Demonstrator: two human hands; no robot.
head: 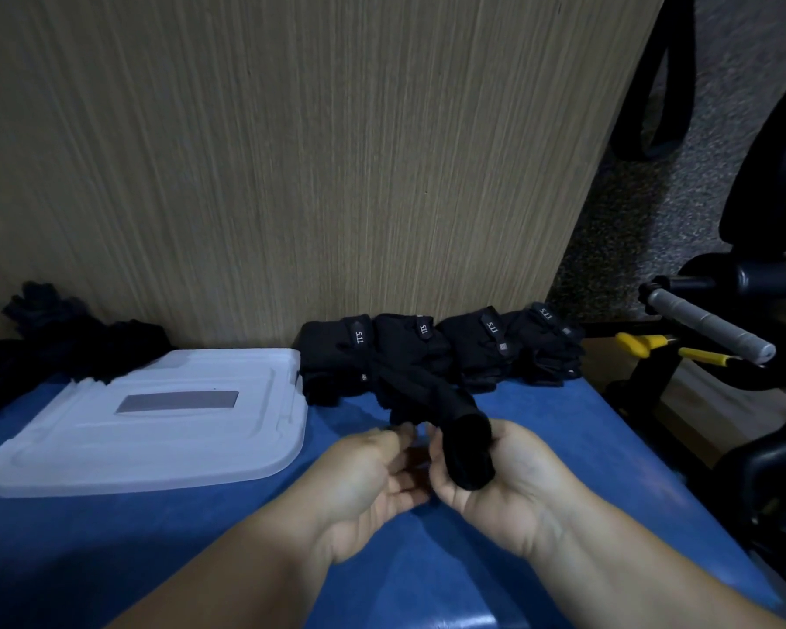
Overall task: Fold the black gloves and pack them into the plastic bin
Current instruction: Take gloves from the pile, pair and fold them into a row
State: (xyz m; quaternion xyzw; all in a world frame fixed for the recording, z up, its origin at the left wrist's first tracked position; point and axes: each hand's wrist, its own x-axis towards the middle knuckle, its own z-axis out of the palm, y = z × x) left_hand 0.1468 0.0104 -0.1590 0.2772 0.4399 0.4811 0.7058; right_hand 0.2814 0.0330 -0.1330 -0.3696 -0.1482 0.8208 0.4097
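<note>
Writing: white "5.11" tags show on the folded gloves (427, 351), set in a row at the back of the blue worktop (155, 537) against the wood panel (291, 152). Nothing else can be read (the grey label (178, 401) on the white plastic lid (110, 456) shows only as a plain rectangle).

Right hand (495, 483): palm up, grip curled round a rolled black glove (466, 447), fingers on its left side, thumb on its right. The glove's far end slants away toward the folded row.

Left hand (368, 474): just beside the right, fingers half curled, fingertips (400, 433) at the glove's loose edge. Cannot tell whether this grip pinches the cloth or only touches it.

The held glove sits in front of the folded row, right of the lid. Loose gloves (51, 338) are heaped far left, behind the lid.
</note>
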